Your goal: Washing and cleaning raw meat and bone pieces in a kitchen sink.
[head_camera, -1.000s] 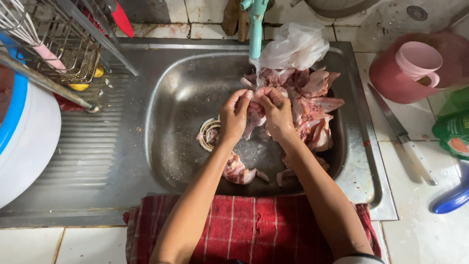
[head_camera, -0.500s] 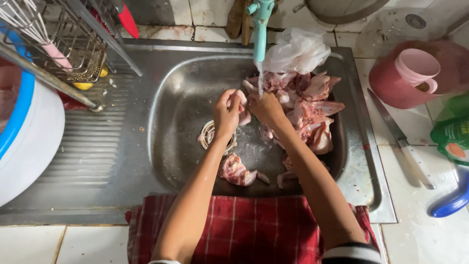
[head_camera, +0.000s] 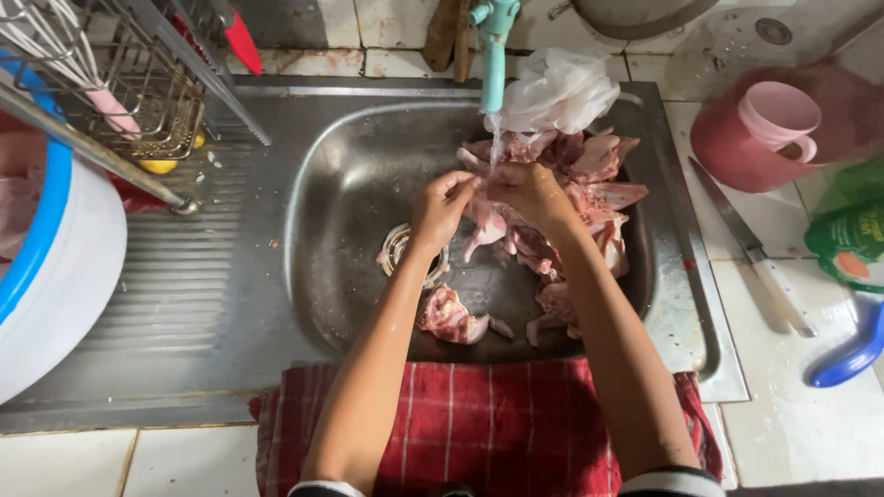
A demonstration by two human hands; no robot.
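Note:
Over the steel sink [head_camera: 350, 193], my left hand [head_camera: 440, 208] and my right hand [head_camera: 529, 191] together grip a raw chicken piece [head_camera: 485, 224] under the water running from the teal tap [head_camera: 494, 51]. A heap of raw chicken pieces [head_camera: 599, 179] fills the sink's right side, with a white plastic bag [head_camera: 557, 90] at the back of it. Another chicken piece [head_camera: 449, 315] lies near the sink's front, beside the drain [head_camera: 398, 247].
A red checked cloth [head_camera: 479, 423] hangs over the counter's front edge. Right of the sink lie a knife [head_camera: 750, 248], a pink cup in a red jug [head_camera: 778, 124], a green bottle [head_camera: 852, 235] and a blue handle [head_camera: 852, 354]. A dish rack [head_camera: 120, 83] and a white-and-blue tub [head_camera: 46, 267] stand at the left.
Both hands rose from the pile with the chicken piece and moved back under the tap's stream.

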